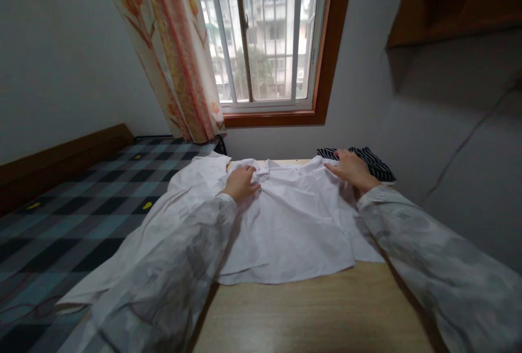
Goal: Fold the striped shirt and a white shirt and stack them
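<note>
Striped cloth (373, 161) lying at surface (310, 309) far edge; checked bed (81, 200) sitting left; curtain (175, 48) hanging beside window (265, 32).

Dim room, window (265, 32) backlight, edge distortion
</note>
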Demonstrator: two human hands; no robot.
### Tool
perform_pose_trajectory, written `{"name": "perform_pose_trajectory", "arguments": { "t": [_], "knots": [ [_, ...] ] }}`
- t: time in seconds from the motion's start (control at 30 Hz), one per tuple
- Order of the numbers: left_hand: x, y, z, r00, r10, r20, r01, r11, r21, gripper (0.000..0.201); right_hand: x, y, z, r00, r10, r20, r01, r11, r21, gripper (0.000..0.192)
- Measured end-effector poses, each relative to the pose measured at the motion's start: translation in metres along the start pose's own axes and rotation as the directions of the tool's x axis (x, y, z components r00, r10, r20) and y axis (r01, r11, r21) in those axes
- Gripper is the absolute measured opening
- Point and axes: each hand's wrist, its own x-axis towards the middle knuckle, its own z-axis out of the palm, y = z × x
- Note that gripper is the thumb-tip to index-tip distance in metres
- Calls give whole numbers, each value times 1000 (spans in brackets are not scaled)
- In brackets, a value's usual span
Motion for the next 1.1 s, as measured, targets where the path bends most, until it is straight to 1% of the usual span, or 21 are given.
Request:
{"name": "perform_pose_trajectory", "arguments": {
  "t": [0.03, 0.07, 0.13, 0.17, 0.23, 0.3, 0.37, 0.43, 0.5, 0.57, 0.6, 0.63, 0.7, 0.73, 0.8, 0.87, 0.93, 0.97, 1.03, 1.07, 1.1],
  "knots": [
    [1, -1, 8, 1000, -25, 9, 25, 999, 36, 51, 5, 6, 8, 997, 71, -22, -71, 997, -5, 62],
    [1, -1, 15, 998, -55, 22, 54, 997, 55, 50, 9, 13, 16, 990, 141, -17, -141, 990, 2, 70],
    [1, 0, 27, 993, -110, 38, 108, 992, 64, 43, 14, 27, 31, 970, 243, 29, -244, 969, 40, 78],
    [0, 1, 31, 991, -126, 36, 124, 990, 64, 39, 16, 32, 37, 964, 261, 47, -264, 962, 65, 77],
    [1, 3, 36, 993, -117, 18, 115, 990, 81, 30, 17, 38, 46, 967, 247, 60, -253, 959, 127, 68],
    [4, 4, 38, 997, -76, 9, 75, 991, 107, 25, 19, 37, 48, 975, 215, 49, -220, 955, 200, 54],
    [8, 4, 36, 998, -55, 10, 54, 993, 109, 25, 21, 30, 42, 975, 219, 24, -217, 940, 263, 39],
    [13, 6, 30, 998, -67, -12, 67, 995, 69, 29, 23, 18, 30, 974, 219, -51, -194, 933, 302, 26],
    [18, 11, 23, 993, -100, -57, 101, 995, 8, 34, 23, 4, 14, 972, 157, -176, -97, 946, 310, 20],
    [20, 19, 14, 986, -136, -96, 132, 990, -43, 40, 19, -11, 0, 965, 11, -262, 70, 951, 300, 17],
    [20, 25, 10, 984, -145, -102, 139, 988, -64, 43, 15, -18, -4, 963, -88, -255, 164, 941, 296, 16],
    [19, 30, 7, 984, -147, -100, 140, 987, -82, 45, 9, -25, -6, 957, -194, -216, 254, 920, 300, 15],
    [14, 39, 5, 991, -116, -67, 108, 987, -116, 47, -5, -36, -2, 924, -377, -66, 375, 861, 344, 14],
    [10, 43, 5, 996, -84, -35, 79, 989, -129, 47, -13, -39, 3, 904, -428, 17, 389, 837, 385, 14],
    [3, 47, 10, 999, -15, 48, 22, 989, -149, 49, -28, -43, 17, 876, -455, 161, 332, 810, 484, 18],
    [-2, 49, 18, 993, 8, 119, 13, 985, -174, 57, -38, -43, 32, 875, -414, 250, 217, 797, 564, 28],
    [-4, 49, 25, 991, -50, 128, 76, 976, -205, 63, -40, -44, 41, 906, -317, 282, 102, 808, 580, 34],
    [-3, 50, 28, 989, -99, 109, 121, 969, -216, 61, -37, -46, 43, 929, -248, 275, 55, 827, 560, 33],
    [-1, 51, 34, 981, -190, 51, 196, 952, -235, 48, -28, -53, 45, 972, -104, 212, -5, 887, 463, 27],
    [0, 52, 37, 975, -220, 25, 219, 945, -245, 41, -23, -58, 45, 985, -60, 164, -10, 918, 396, 23],
    [1, 53, 41, 972, -233, 3, 227, 941, -253, 39, -18, -64, 45, 992, -47, 118, 6, 944, 329, 21]
  ]
}}
